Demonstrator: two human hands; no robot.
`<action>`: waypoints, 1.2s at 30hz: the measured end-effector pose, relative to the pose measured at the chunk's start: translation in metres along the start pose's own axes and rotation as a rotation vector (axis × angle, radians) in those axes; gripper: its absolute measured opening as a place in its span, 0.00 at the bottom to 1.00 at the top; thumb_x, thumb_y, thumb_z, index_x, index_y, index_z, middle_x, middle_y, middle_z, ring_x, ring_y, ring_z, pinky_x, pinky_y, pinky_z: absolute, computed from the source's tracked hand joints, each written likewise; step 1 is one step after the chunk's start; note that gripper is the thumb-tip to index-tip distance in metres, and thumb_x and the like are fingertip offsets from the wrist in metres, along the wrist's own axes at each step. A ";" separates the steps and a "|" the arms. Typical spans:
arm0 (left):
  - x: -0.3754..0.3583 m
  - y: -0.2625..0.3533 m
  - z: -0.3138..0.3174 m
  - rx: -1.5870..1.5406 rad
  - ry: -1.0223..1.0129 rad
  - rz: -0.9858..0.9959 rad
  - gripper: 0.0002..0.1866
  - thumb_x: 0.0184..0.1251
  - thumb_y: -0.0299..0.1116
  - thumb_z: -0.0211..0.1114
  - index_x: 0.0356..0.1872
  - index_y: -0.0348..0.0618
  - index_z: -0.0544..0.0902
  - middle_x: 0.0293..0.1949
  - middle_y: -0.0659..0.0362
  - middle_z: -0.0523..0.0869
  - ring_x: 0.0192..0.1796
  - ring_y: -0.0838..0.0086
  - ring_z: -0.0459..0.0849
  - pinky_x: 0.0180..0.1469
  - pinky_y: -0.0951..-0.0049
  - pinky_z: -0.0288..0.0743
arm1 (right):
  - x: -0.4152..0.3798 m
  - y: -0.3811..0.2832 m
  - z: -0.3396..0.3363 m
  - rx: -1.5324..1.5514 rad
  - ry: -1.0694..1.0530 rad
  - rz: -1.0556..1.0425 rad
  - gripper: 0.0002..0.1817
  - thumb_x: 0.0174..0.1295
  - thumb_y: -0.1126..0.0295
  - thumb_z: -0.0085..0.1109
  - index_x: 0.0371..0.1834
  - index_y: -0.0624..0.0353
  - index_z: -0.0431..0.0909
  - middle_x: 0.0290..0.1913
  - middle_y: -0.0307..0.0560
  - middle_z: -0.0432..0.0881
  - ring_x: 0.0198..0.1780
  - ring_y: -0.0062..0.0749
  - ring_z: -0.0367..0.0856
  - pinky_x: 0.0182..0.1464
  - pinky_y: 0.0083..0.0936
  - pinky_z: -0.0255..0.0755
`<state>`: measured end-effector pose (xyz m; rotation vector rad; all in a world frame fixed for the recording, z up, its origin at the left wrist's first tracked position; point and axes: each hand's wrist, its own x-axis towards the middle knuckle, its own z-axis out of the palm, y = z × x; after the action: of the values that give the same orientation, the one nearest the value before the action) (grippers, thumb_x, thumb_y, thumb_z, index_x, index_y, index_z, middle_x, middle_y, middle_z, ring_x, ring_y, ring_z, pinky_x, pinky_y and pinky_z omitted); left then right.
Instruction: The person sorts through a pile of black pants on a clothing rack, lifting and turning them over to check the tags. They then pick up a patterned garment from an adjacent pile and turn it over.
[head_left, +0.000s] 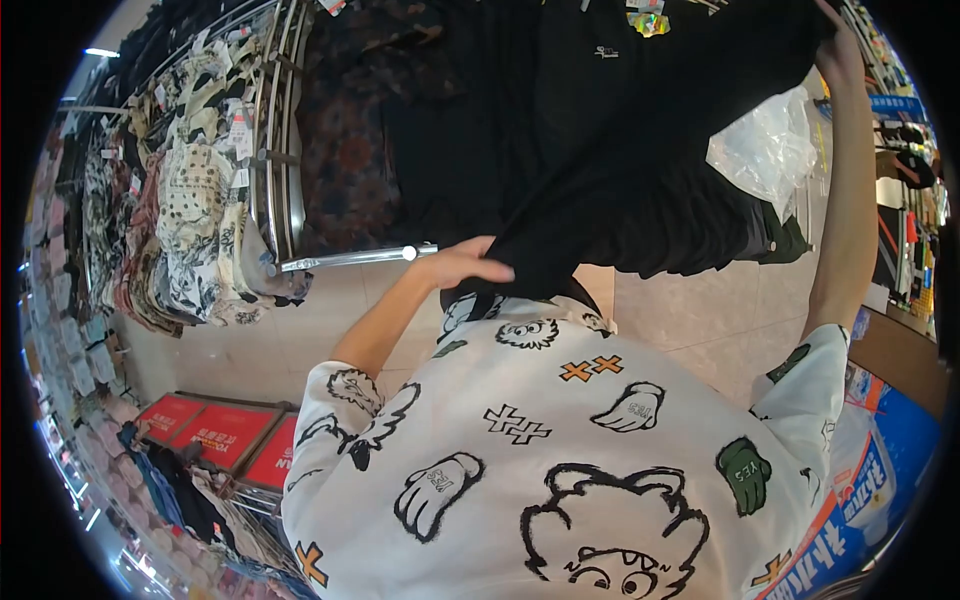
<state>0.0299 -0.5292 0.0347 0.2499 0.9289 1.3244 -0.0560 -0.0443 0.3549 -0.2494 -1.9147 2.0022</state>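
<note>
A black garment [640,120] is stretched diagonally between my two hands. Its lower left end is pinched in my left hand [470,264], close to the front of my white printed shirt. At the top right, my right hand [838,45] holds the other end, with the arm raised; its fingers are partly hidden by the cloth. Beneath and behind the stretched cloth lie more black garments [450,130], one with a small white logo. A clear plastic bag [768,150] sits below my right hand, on the dark clothes.
Patterned garments [195,190] hang on a metal rack [280,150] at the left. A metal bar [350,259] juts out beside my left hand. Red signs [215,433] stand lower left. Blue printed packaging [870,500] and a brown ledge [905,352] are at the right.
</note>
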 end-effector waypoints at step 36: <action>0.078 0.057 -0.072 -0.149 1.080 0.780 0.09 0.76 0.32 0.58 0.51 0.41 0.79 0.46 0.59 0.86 0.47 0.79 0.82 0.49 0.75 0.75 | 0.014 0.169 0.103 -0.021 -0.755 0.566 0.34 0.60 0.71 0.67 0.72 0.60 0.71 0.57 0.44 0.84 0.57 0.29 0.83 0.62 0.29 0.76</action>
<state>-0.0645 -0.4675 -0.0077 -0.3086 1.7081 2.3178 -0.1299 -0.1375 0.1961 -0.0279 -2.5192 2.7246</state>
